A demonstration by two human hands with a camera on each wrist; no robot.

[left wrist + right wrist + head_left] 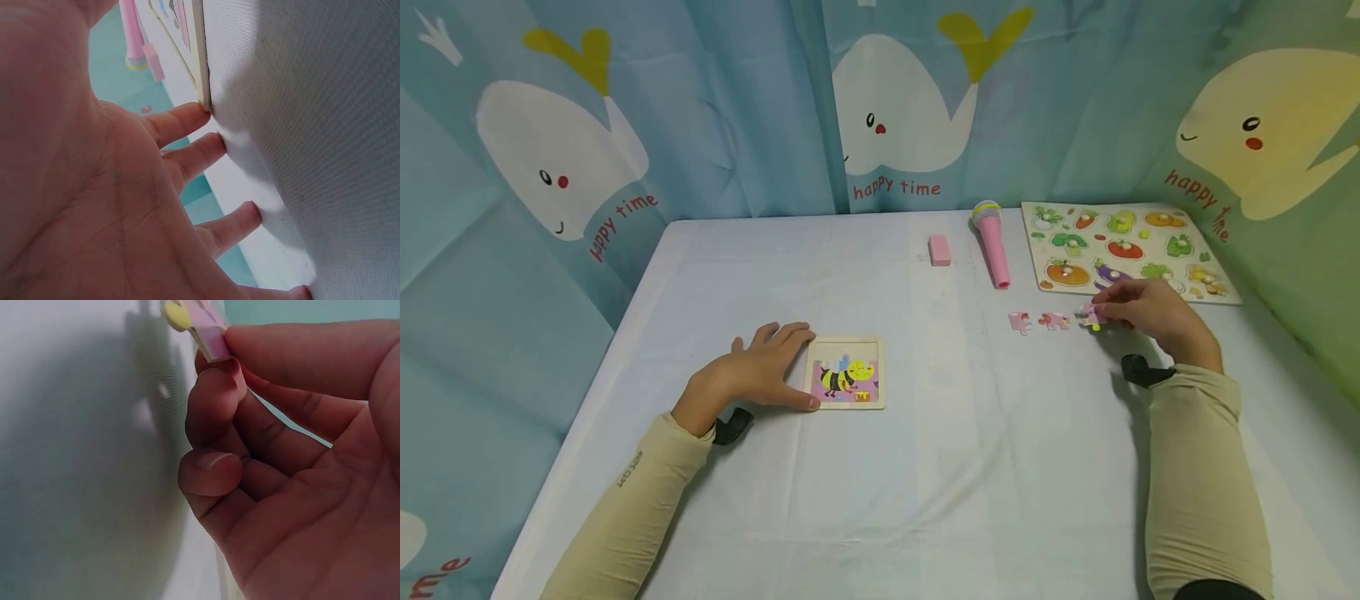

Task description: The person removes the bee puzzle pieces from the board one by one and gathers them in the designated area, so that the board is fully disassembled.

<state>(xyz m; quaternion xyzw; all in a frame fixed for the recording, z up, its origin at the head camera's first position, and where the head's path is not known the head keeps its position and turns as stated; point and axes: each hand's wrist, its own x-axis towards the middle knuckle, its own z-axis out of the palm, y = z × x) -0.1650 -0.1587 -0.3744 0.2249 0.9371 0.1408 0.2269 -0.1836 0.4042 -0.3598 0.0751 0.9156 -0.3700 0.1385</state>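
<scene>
A square wooden jigsaw puzzle (846, 372) with a bee picture lies on the table, its top strip showing bare wood. My left hand (756, 367) is spread at its left side, thumb touching the lower left corner and index finger the upper left. In the left wrist view the index fingertip (199, 112) meets the wooden frame (201, 75); the other fingers stay straight, tips near the cloth. Between thumb and fingers, my right hand (1157, 317) pinches a pink and yellow puzzle piece (206, 328). To its left lie two more puzzle pieces (1055, 321).
Behind the right hand lies a wooden vegetable peg board (1131, 250). A pink toy microphone (992, 246) and a small pink block (939, 250) lie left of it. White cloth covers the table (910, 500); a whale-print curtain (760, 108) hangs around its back and sides.
</scene>
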